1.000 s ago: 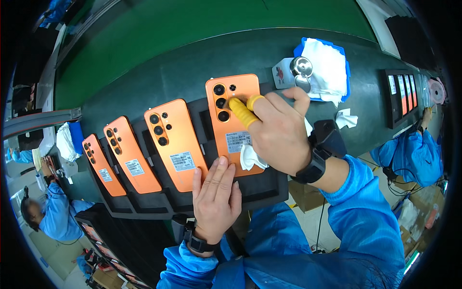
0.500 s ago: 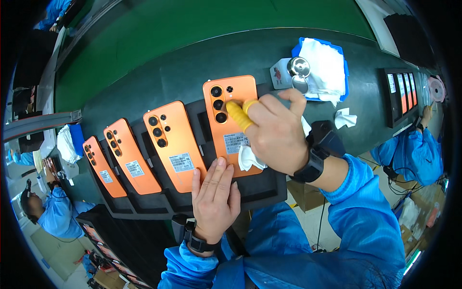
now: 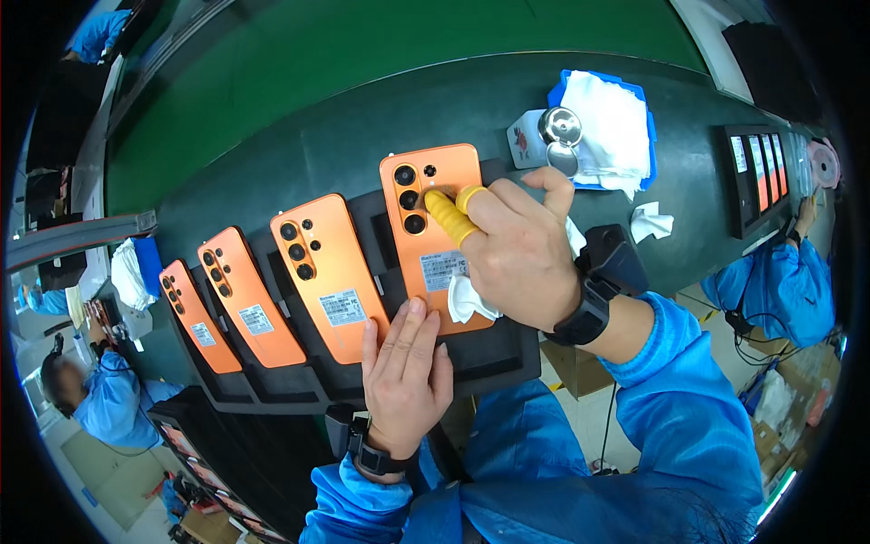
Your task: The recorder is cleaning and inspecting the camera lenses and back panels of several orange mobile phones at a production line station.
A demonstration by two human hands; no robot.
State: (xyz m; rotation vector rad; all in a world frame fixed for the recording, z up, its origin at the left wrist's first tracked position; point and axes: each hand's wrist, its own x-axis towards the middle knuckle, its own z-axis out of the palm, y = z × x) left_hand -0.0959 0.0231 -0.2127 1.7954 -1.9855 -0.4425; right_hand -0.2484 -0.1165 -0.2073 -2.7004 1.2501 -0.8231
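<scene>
Several orange smartphones lie backs up in a black foam tray (image 3: 480, 367), camera lenses toward the far side. On the rightmost phone (image 3: 433, 238), my right hand (image 3: 526, 249) presses a yellow-cotted fingertip beside the lenses. A second finger wears a yellow cot too. From under that curled hand pokes a white wipe (image 3: 467, 301), gripped by the lower fingers. My left hand (image 3: 405, 376) rests flat, fingers extended, at the near ends of the rightmost phone and the phone beside it (image 3: 328, 272). Two more phones (image 3: 249, 299) (image 3: 199, 317) lie farther left, untouched.
Beyond my right hand stand a white bottle with a metal lid (image 3: 560, 131) and a blue bin (image 3: 651, 136) of white wipes. A crumpled wipe (image 3: 651, 222) lies nearby. Another phone tray (image 3: 752, 181) sits far right. Co-workers in blue (image 3: 118, 399) (image 3: 775, 290) are at both sides.
Both hands stay in nearly the same place, the right fingertip still beside the lenses. The view has shifted very slightly.
</scene>
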